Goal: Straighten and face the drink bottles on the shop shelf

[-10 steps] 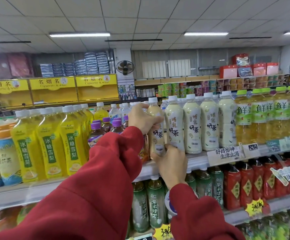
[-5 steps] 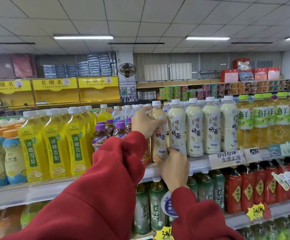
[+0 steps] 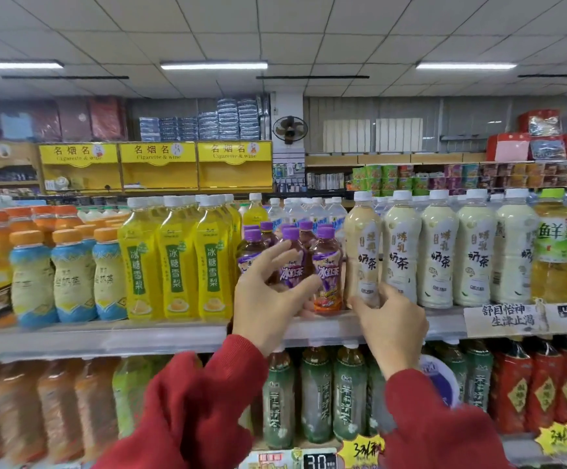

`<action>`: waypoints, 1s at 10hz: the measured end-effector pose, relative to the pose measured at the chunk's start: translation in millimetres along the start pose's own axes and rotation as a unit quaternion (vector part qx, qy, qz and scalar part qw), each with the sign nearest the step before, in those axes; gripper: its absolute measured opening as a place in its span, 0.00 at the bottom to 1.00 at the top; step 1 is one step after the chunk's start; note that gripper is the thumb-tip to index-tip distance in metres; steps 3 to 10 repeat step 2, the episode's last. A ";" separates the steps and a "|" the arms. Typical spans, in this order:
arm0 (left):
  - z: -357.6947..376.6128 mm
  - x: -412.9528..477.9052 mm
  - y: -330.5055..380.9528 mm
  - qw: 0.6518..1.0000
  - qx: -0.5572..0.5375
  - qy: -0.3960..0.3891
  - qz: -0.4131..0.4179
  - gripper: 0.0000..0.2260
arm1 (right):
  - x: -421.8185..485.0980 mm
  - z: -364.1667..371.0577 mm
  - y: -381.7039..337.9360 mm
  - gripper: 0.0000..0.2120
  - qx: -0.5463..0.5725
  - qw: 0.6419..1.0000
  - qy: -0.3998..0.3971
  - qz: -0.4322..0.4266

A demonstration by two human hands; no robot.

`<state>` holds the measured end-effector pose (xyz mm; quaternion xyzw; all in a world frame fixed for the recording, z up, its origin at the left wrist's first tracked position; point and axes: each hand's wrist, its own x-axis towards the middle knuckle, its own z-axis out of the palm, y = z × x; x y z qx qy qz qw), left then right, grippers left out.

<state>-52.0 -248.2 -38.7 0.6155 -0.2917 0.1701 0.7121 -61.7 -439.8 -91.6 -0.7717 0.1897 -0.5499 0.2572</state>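
On the upper shelf point(image 3: 106, 336) stands a row of cream milk-tea bottles with white caps. My right hand point(image 3: 392, 328) pinches the base of the leftmost milk-tea bottle point(image 3: 363, 245), thumb on its left and fingers on its right. The bottle stands upright with its label turned partly to the right. Left of it is a cluster of small purple-capped tea bottles point(image 3: 327, 272). My left hand point(image 3: 267, 299) hovers in front of them, fingers spread around one purple-capped bottle point(image 3: 294, 270) without closing on it.
Tall yellow pear-drink bottles point(image 3: 174, 262) and orange-capped bottles point(image 3: 72, 279) fill the shelf to the left, green-labelled juice point(image 3: 552, 245) the right end. A price sign point(image 3: 505, 319) hangs on the shelf edge. The lower shelf holds green tea bottles point(image 3: 316, 401) and red bottles point(image 3: 546, 390).
My left hand has let go of the top of the milk-tea bottle and dropped left to the purple-capped bottles. The right hand stays at the bottle's base. The view has shifted left.
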 end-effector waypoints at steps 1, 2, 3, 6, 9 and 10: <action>-68.1 -59.7 -12.4 0.999 0.006 0.013 -0.050 0.28 | -8.1 -11.4 -5.3 0.12 0.027 1.000 0.004 -0.016; -129.1 -115.8 -22.2 0.987 0.052 0.096 -0.117 0.29 | -20.0 -28.4 -10.4 0.17 0.028 0.999 0.035 0.005; -129.1 -115.8 -22.2 0.987 0.052 0.096 -0.117 0.29 | -20.0 -28.4 -10.4 0.17 0.028 0.999 0.035 0.005; -129.1 -115.8 -22.2 0.987 0.052 0.096 -0.117 0.29 | -20.0 -28.4 -10.4 0.17 0.028 0.999 0.035 0.005; -129.1 -115.8 -22.2 0.987 0.052 0.096 -0.117 0.29 | -20.0 -28.4 -10.4 0.17 0.028 0.999 0.035 0.005; -129.1 -115.8 -22.2 0.987 0.052 0.096 -0.117 0.29 | -20.0 -28.4 -10.4 0.17 0.028 0.999 0.035 0.005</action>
